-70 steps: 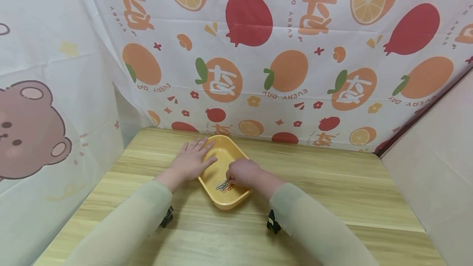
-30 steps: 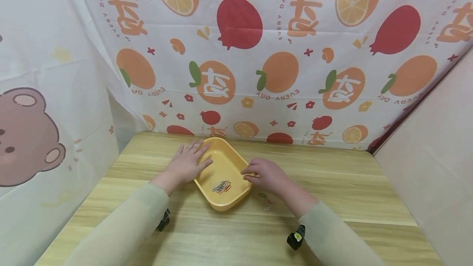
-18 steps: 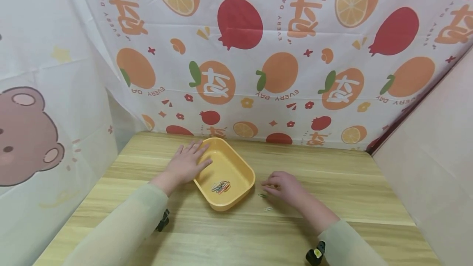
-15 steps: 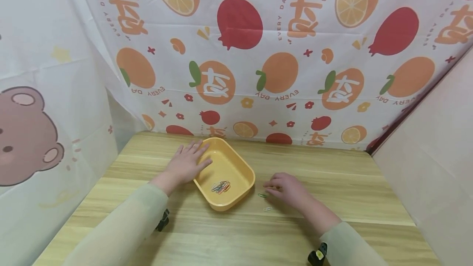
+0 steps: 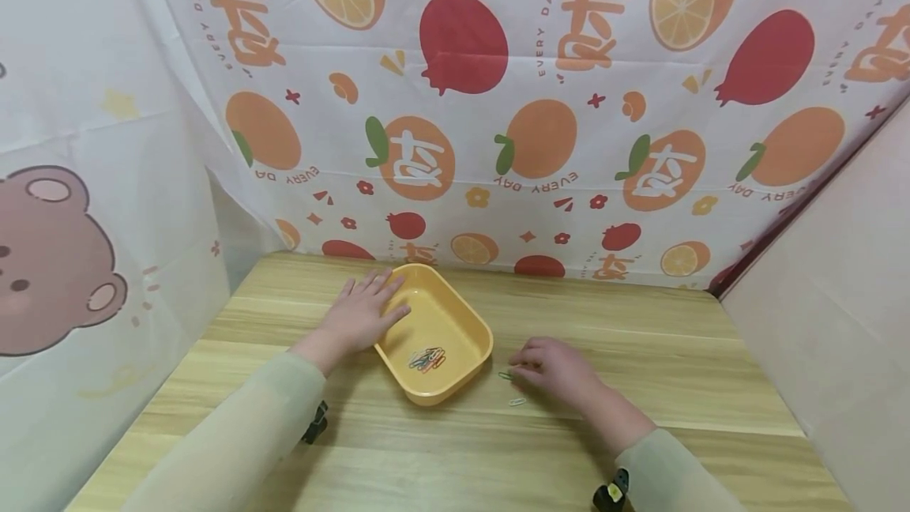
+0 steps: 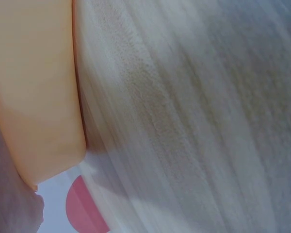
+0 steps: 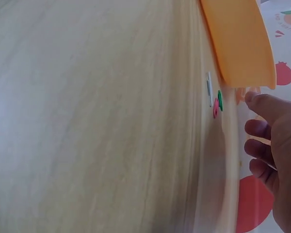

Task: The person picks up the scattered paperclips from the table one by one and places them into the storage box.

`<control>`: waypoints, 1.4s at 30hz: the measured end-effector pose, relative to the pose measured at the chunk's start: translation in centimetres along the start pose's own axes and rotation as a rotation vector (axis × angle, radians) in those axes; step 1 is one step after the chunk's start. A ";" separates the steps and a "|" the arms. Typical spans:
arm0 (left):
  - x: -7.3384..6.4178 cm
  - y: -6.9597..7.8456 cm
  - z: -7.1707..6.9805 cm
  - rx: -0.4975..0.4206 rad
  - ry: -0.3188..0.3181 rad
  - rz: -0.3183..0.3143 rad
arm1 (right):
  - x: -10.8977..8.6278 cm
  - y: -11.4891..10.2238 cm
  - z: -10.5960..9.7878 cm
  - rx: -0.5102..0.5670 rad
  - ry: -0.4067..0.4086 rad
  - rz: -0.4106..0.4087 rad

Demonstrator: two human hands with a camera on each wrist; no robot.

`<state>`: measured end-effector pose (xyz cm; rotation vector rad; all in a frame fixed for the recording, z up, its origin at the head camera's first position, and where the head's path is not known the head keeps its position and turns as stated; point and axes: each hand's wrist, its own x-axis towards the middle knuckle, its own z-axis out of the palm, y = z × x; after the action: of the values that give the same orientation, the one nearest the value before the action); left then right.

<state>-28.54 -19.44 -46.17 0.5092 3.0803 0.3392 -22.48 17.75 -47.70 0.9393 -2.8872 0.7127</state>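
Note:
My left hand (image 5: 358, 314) rests spread over the left rim of a yellow plastic tray (image 5: 462, 306); the left wrist view shows the tray's outer wall (image 6: 39, 87). Inside the tray lies a small pile of coloured paper clips (image 5: 428, 359). To the right of the tray, my right hand (image 5: 558, 370) hovers low, thumb and fingers apart and loosely bent, with nothing seen between them. By its fingertips lie a green paper clip (image 7: 220, 100), a pink paper clip (image 7: 215, 108) and a white paper clip (image 5: 517, 401).
All this sits on a wood-grain table (image 5: 426, 457). A fruit-printed cloth (image 5: 526, 69) hangs along the back edge. Pale cloths stand at the left side (image 5: 171, 204) and the right side (image 5: 839, 283).
My right hand has come out of the tray and moved right, down to the paper clips on the table. The left hand has stayed on the tray's rim.

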 end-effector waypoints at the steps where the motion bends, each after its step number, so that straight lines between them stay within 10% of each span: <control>1: 0.0 0.0 0.0 0.000 -0.001 -0.001 | 0.0 0.1 0.1 -0.005 -0.005 0.003; 42: -0.3 0.4 -0.4 0.005 0.002 -0.004 | 1.1 1.3 1.9 -0.068 -0.048 -0.037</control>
<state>-28.12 -19.28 -45.76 0.5033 3.0846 0.3319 -23.91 17.27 -49.83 1.0121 -2.9064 0.5935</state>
